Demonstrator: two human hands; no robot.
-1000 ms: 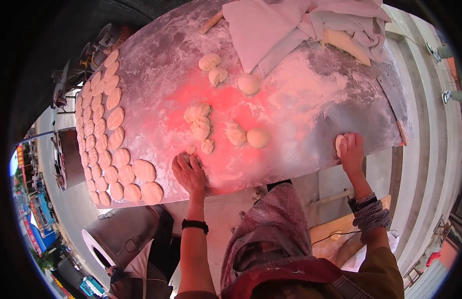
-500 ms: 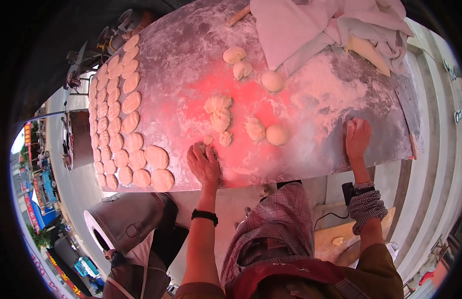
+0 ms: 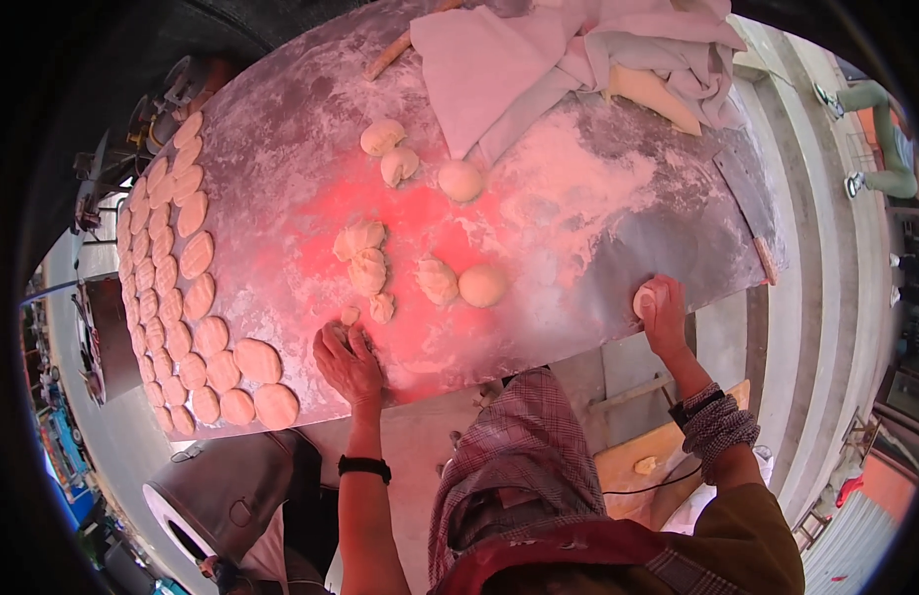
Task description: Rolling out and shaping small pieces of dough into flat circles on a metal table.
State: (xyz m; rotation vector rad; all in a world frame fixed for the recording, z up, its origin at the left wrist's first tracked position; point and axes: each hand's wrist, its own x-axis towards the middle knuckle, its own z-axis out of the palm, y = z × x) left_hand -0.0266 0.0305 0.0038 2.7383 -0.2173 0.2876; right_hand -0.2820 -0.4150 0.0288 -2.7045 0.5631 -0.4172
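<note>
Both arms [image 3: 368,521] extend forward, left grip [image 3: 350,365] arched palm-down, right grip [image 3: 664,313] curled.

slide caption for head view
Right hand on a dough piece, left hand by dough lumps, rows of flat rounds at left

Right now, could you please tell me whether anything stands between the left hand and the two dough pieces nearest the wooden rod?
Yes: a small dough lump lies just ahead of the left hand, and beyond it pleated dough pieces block the straight path to that pair.
</note>
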